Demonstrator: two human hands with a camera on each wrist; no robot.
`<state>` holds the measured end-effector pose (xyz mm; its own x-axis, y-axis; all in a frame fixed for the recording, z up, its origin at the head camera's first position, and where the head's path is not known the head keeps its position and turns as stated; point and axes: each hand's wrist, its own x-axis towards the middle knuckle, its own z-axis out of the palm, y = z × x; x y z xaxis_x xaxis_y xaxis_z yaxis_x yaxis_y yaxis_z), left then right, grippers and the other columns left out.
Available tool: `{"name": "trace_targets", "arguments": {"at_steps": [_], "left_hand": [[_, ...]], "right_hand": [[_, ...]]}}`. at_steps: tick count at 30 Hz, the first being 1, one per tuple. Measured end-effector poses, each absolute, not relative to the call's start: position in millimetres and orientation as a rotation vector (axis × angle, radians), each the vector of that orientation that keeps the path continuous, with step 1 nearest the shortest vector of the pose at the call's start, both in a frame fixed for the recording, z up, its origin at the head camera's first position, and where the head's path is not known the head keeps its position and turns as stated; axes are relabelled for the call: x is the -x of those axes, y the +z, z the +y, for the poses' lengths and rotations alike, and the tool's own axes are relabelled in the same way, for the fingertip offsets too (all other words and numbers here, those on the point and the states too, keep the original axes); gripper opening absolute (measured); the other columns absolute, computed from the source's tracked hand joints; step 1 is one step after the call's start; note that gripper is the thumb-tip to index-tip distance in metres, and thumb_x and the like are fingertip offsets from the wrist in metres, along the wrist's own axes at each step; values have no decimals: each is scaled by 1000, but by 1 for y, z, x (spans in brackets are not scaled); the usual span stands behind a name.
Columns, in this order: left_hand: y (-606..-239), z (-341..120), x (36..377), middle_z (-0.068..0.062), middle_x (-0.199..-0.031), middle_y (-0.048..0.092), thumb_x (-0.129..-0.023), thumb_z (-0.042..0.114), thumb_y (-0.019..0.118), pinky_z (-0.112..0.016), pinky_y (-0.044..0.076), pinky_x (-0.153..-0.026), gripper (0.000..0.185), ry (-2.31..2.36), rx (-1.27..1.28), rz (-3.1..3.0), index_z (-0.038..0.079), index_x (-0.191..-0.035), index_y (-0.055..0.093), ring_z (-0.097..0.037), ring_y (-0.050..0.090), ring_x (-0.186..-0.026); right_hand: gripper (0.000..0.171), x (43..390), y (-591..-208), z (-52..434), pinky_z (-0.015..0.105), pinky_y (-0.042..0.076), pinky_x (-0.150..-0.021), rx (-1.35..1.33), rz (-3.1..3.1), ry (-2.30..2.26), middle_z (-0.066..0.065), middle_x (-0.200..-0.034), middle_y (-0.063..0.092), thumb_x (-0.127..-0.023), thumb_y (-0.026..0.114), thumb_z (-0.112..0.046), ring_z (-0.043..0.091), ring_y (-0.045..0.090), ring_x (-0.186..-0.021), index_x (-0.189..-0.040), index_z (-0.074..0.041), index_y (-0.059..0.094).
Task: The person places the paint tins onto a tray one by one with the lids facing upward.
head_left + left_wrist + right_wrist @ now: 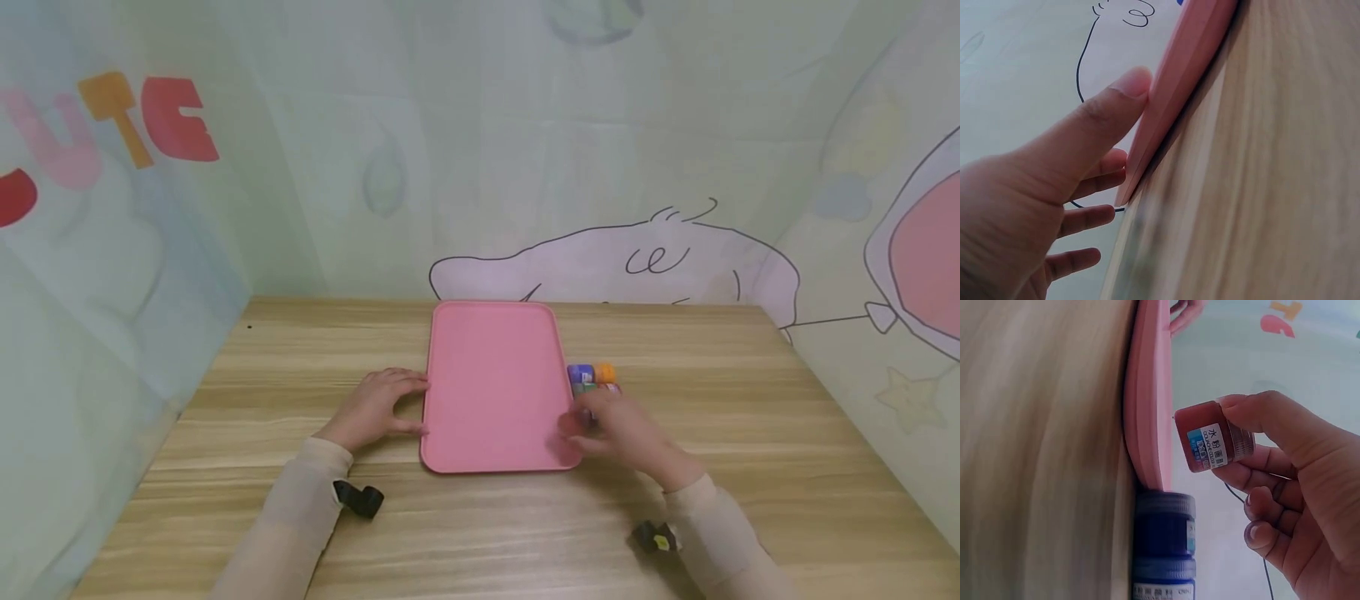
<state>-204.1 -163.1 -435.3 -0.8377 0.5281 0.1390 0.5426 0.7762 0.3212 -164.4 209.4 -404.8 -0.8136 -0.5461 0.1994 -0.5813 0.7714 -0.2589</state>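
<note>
Jar (1213, 439) (red) in right hand (1291, 506)

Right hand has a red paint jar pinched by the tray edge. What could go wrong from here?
1. The right hand pinches the red paint jar only at its end, clear of the table, so it could slip.
2. The blue jar stands against the pink tray, beside the orange jar; a low move could knock them.
3. The left hand only touches the tray's edge, so the tray may slide.
</note>
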Motion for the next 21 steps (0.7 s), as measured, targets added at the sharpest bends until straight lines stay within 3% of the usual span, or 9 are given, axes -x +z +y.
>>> {"name": "trace_targets", "arguments": {"at_steps": [14, 21], "left_hand": [[-439, -163, 206, -8, -136, 59, -72, 51, 77, -55, 37, -110, 72, -560, 876, -2922, 8, -128, 62, -31, 51, -129], [-440, -164, 206, -8, -135, 59, -73, 51, 77, -55, 37, -110, 71, -563, 876, -2922, 8, -128, 62, -32, 51, -129]], "right_hand": [[30, 167, -412, 194, 21, 50, -67, -863, -2923, 650, -1, -91, 66, -78, 77, -20, 8, 55, -75, -103, -8, 65], [26, 167, -413, 185, 30, 54, -80, -867, -2952, 758, -3, -97, 66, -82, 75, -20, 12, 59, -88, -104, -11, 65]]}}
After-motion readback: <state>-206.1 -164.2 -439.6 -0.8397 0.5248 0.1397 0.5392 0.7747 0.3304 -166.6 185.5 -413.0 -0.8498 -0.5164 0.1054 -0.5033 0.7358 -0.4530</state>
